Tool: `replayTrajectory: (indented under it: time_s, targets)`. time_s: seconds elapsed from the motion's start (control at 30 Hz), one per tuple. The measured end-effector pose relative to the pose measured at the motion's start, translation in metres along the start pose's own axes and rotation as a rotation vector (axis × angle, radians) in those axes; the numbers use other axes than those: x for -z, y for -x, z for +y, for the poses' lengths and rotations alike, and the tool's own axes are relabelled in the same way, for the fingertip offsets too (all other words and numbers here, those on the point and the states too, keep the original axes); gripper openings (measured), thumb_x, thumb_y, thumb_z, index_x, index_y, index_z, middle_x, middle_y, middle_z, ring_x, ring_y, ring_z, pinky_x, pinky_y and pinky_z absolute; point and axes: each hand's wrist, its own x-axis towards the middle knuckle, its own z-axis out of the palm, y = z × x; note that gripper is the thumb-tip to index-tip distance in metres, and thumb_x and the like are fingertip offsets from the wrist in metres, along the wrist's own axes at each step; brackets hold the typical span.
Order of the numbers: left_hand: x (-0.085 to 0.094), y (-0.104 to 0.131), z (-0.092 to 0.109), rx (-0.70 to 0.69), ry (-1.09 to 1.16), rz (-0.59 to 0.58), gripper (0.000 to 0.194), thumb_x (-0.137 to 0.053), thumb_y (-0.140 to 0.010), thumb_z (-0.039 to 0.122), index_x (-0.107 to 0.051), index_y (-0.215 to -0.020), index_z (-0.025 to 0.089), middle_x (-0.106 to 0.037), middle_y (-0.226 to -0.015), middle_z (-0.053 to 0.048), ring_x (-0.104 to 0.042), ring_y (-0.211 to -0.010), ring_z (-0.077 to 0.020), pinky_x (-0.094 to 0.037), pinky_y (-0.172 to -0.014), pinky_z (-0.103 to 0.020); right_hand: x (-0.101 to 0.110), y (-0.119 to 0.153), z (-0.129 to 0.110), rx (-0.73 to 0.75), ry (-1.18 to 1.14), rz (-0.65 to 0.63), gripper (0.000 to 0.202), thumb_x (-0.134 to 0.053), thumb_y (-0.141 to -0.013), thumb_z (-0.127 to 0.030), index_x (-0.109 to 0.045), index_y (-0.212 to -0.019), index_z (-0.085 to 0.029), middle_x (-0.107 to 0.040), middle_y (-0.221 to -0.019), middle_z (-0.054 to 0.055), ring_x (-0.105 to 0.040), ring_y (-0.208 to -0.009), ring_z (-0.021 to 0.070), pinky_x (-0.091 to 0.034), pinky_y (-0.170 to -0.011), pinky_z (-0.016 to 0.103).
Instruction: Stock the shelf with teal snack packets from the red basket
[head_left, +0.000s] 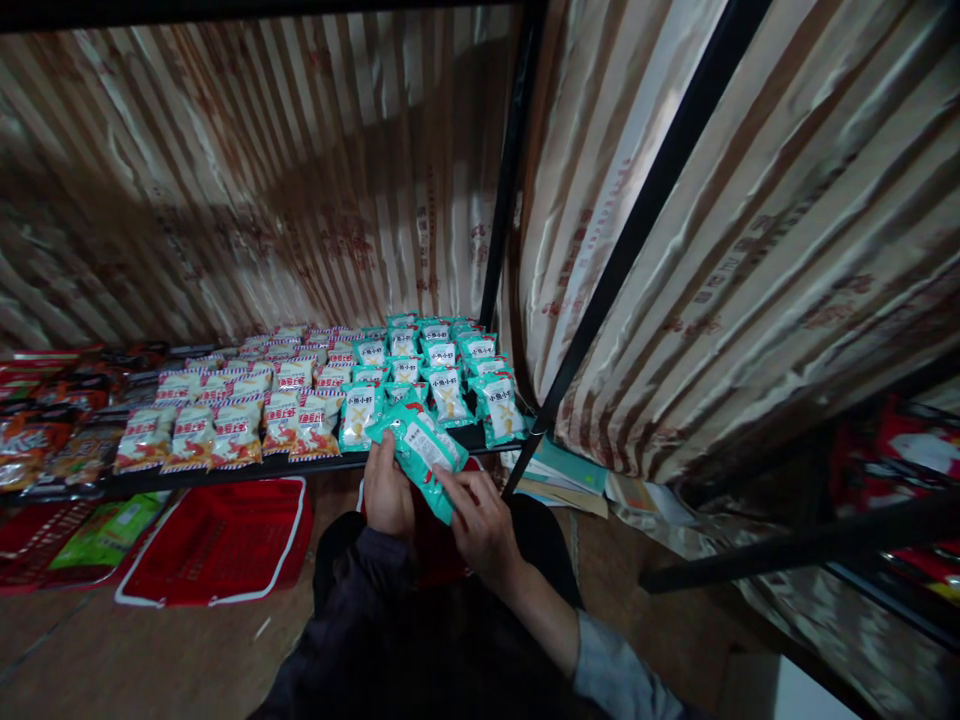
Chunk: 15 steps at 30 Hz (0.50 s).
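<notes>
A teal snack bag is held between my two hands in front of the shelf, its white printed label facing up. My left hand grips the bag's left end, thumb on top. My right hand closes on its lower right part, with fingers lying over the edge. Just beyond stand rows of teal and white snack bags on the shelf. To their left are rows of white and orange snack bags with striped edges.
Dark and orange packets fill the shelf's left end. Below it, a red basket sits on the tiled floor beside another holding a green packet. Black posts rise at right, with flattened cardboard behind. Striped curtains hang behind.
</notes>
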Motion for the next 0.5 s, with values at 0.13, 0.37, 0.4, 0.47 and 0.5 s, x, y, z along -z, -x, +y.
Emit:
replayTrajectory:
  time_s: [0.13, 0.37, 0.4, 0.47, 0.5]
  targets:
    - [0.012, -0.009, -0.013, 0.029, 0.038, 0.022, 0.042, -0.064, -0.063, 0.025, -0.064, -0.103, 0.012, -0.061, -0.113, -0.013, -0.043, -0.121, -0.0333, -0.029, -0.105, -0.039, 0.002, 0.004, 0.004, -0.014, -0.183, -0.025, 0.055, -0.037, -0.081, -0.006, -0.039, -0.134, -0.021, -0.056, -0.106, 0.011, -0.054, -0.098, 0.0208, -0.05, -0.081, 0.036]
    - [0.012, -0.011, -0.003, 0.113, 0.204, -0.004, 0.037, -0.066, -0.063, 0.023, -0.065, -0.099, 0.015, -0.069, -0.095, -0.009, -0.055, -0.11, -0.0286, -0.042, -0.094, -0.035, 0.003, -0.005, 0.015, -0.716, -0.688, 0.139, 0.035, -0.051, -0.083, -0.036, -0.053, -0.115, -0.02, -0.061, -0.101, 0.008, -0.059, -0.092, 0.0196, -0.048, -0.081, 0.036]
    - [0.009, -0.011, -0.002, 0.133, 0.223, 0.004, 0.036, -0.065, -0.065, 0.025, -0.064, -0.1, 0.015, -0.069, -0.095, -0.009, -0.054, -0.111, -0.0279, -0.043, -0.093, -0.035, 0.002, -0.007, 0.015, -0.811, -0.803, 0.138, 0.037, -0.054, -0.081, -0.04, -0.054, -0.113, -0.021, -0.062, -0.102, 0.008, -0.059, -0.093, 0.0194, -0.049, -0.081, 0.034]
    - [0.004, -0.01, 0.001, 0.205, 0.26, 0.022, 0.034, -0.06, -0.07, 0.027, -0.063, -0.102, 0.016, -0.068, -0.099, -0.008, -0.052, -0.115, -0.0264, -0.044, -0.092, -0.033, 0.0, -0.008, 0.015, -0.948, -0.997, 0.129, 0.039, -0.061, -0.075, -0.045, -0.057, -0.106, -0.021, -0.064, -0.1, 0.006, -0.061, -0.089, 0.0185, -0.049, -0.077, 0.031]
    - [0.003, -0.009, 0.002, 0.243, 0.272, 0.026, 0.034, -0.059, -0.07, 0.027, -0.063, -0.102, 0.016, -0.068, -0.101, -0.008, -0.05, -0.117, -0.026, -0.043, -0.093, -0.032, -0.001, -0.009, 0.015, -0.989, -1.064, 0.12, 0.04, -0.065, -0.071, -0.046, -0.059, -0.102, -0.021, -0.065, -0.096, 0.005, -0.062, -0.083, 0.0176, -0.049, -0.074, 0.03]
